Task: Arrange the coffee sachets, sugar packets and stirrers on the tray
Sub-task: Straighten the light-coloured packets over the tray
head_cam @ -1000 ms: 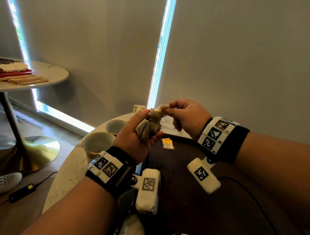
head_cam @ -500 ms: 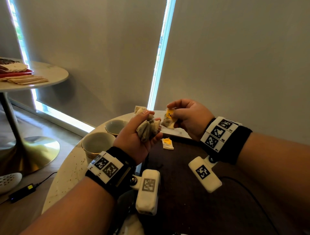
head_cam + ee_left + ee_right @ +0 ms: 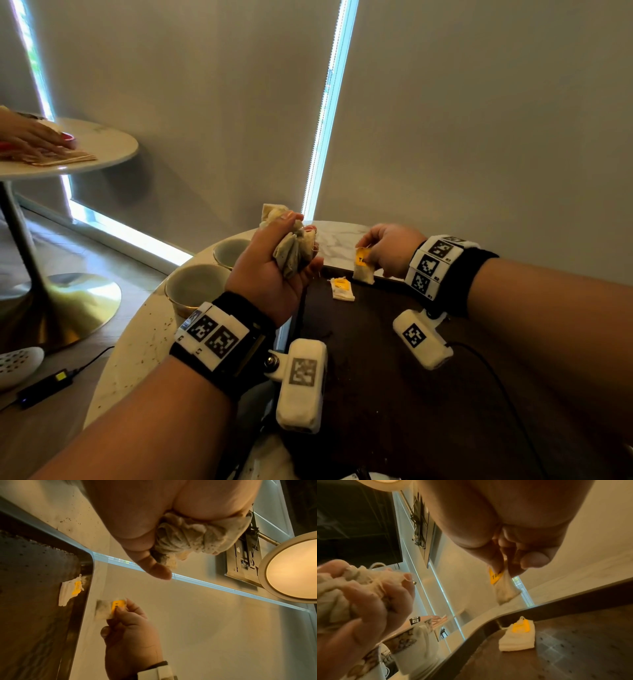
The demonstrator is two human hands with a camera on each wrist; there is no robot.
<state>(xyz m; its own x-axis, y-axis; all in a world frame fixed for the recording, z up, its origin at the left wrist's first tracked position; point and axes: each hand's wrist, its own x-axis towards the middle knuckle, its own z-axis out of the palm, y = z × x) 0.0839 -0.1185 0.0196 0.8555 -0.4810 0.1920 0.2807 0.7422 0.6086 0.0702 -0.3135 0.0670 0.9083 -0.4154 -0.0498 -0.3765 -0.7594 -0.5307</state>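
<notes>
My left hand [image 3: 274,260] grips a bunch of pale sachets [image 3: 295,251] above the table's left side; the bunch [image 3: 188,536] shows squeezed in the fist in the left wrist view. My right hand [image 3: 387,248] pinches one sachet with a yellow tag [image 3: 363,265] by its top, just above the far edge of the dark tray [image 3: 394,394]. It hangs from the fingers [image 3: 505,592] in the right wrist view. Another yellow-tagged sachet [image 3: 342,289] lies flat on the tray near its far left corner [image 3: 518,635].
Two empty cups [image 3: 197,286] [image 3: 231,251] stand on the marble table [image 3: 137,359] left of the tray. A second round table [image 3: 102,144] at far left has another person's hand [image 3: 30,138] on wooden stirrers [image 3: 68,158]. A cable crosses the tray's right side.
My right hand pulled one yellow-tagged sachet out of the bunch and carried it right and down toward the tray. A person's hand appeared on the far table.
</notes>
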